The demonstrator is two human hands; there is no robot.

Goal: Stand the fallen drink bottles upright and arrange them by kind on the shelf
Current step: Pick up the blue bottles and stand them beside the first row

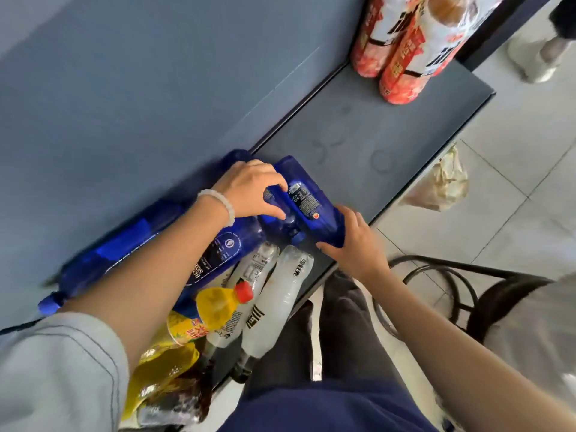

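A dark blue bottle (307, 198) lies tilted on the grey shelf (389, 145). My left hand (252, 190) grips its upper side with curled fingers. My right hand (355, 244) holds its lower end from the front. Another large blue bottle (149, 254) lies on its side along the back wall, partly under my left forearm. Two cloudy white bottles (280, 294) and a yellow bottle with a red cap (218, 307) lie fallen near the front edge. Red-and-white labelled bottles (402, 51) stand upright at the shelf's far end.
The shelf's front edge (436, 169) runs diagonally. Beyond it lie tiled floor, a pale bag (442, 185) and a dark metal stool frame (452, 285). Another person's shoe (536, 63) shows at the top right. More yellow and dark bottles (168, 378) crowd the near end.
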